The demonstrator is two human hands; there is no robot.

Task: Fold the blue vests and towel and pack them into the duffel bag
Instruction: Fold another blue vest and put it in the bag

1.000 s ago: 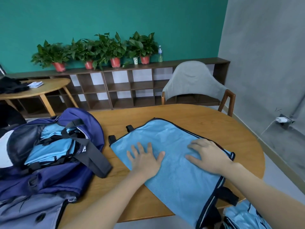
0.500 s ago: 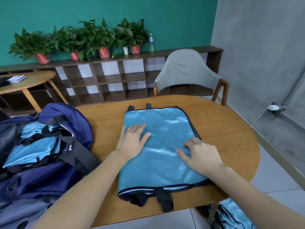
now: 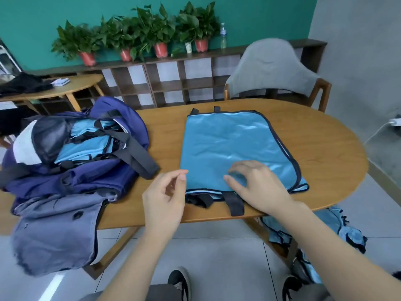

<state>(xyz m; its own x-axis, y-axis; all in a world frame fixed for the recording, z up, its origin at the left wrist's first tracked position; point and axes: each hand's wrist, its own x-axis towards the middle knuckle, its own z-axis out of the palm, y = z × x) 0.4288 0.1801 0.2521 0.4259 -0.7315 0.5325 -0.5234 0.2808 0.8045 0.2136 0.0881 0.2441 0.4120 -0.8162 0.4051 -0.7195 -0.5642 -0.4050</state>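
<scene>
**Folded vest on the table, bag waiting at the left**

We see a blue vest (image 3: 234,148) lying flat and folded on the wooden table (image 3: 325,148), its dark straps hanging at the near edge. Our right hand (image 3: 258,187) rests on the vest's near right part, fingers bent and pressing into the cloth; we cannot tell whether they pinch it. Our left hand (image 3: 165,200) is lifted just off the vest's near left corner, fingers loosely curled and holding nothing. The two hands are apart. To the left on the table sits the dark blue duffel bag (image 3: 71,161), open, with more light blue cloth inside and a black strap across it. A grey garment (image 3: 56,233) hangs off the near left edge. More blue vests (image 3: 338,227) lie below the table at the right.
</scene>
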